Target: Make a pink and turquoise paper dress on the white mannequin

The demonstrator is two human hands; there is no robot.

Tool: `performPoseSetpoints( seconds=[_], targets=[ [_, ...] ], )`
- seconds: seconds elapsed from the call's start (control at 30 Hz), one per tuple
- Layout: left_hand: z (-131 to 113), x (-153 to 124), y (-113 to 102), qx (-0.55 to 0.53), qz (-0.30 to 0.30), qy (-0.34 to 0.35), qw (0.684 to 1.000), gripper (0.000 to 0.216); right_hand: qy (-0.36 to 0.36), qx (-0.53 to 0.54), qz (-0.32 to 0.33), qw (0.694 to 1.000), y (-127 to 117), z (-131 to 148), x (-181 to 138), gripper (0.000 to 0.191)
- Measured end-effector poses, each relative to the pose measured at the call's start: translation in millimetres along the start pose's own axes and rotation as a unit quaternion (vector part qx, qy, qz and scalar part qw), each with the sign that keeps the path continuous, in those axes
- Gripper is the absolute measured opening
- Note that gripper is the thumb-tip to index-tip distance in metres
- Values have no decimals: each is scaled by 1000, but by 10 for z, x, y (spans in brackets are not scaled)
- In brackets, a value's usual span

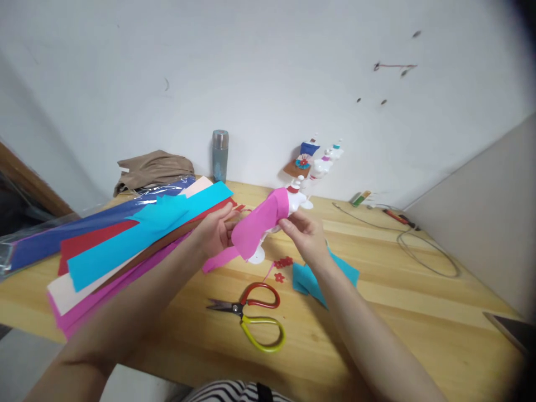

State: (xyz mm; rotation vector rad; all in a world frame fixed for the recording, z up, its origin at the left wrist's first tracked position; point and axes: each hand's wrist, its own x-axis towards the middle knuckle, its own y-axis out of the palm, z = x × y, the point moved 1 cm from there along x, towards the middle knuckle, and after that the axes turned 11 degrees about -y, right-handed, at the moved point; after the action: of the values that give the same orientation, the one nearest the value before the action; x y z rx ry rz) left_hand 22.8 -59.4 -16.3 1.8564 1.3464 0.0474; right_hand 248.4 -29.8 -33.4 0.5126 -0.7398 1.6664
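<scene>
My right hand grips a small white dress form, tilted above the table, with its thumb at the edge of a pink crepe-paper piece. That pink piece lies along the form's front and hides much of it; a red band circles the neck. At the left end of the pink piece is my left hand, thumb apart from the fingers. Its fingertips are close to the paper edge, partly hidden. Below lie scissors with one red and one yellow handle, and red paper flowers.
Coloured paper strips are piled at the left by a brown cloth. A thermos and more small dress forms stand near the wall. Blue paper lies under my right forearm. A grey cable loops at the right.
</scene>
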Motion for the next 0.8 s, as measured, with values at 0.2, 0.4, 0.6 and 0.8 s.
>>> performPoseSetpoints(
  seconds=[0.2,0.4,0.6,0.8],
  targets=[
    [139,-427,165,-107,-43,133,984,72,-4,-14,-6,1000,44,15,3,27],
    [149,-398,253,-53,-18,155,986,47,-11,-18,-3,1000,71,29,9,29],
    [135,-361,209,-35,-29,185,982,25,-8,-23,4,1000,77,64,14,27],
    [147,-346,196,-33,-18,201,979,34,-3,-25,7,1000,83,72,17,30]
  ],
)
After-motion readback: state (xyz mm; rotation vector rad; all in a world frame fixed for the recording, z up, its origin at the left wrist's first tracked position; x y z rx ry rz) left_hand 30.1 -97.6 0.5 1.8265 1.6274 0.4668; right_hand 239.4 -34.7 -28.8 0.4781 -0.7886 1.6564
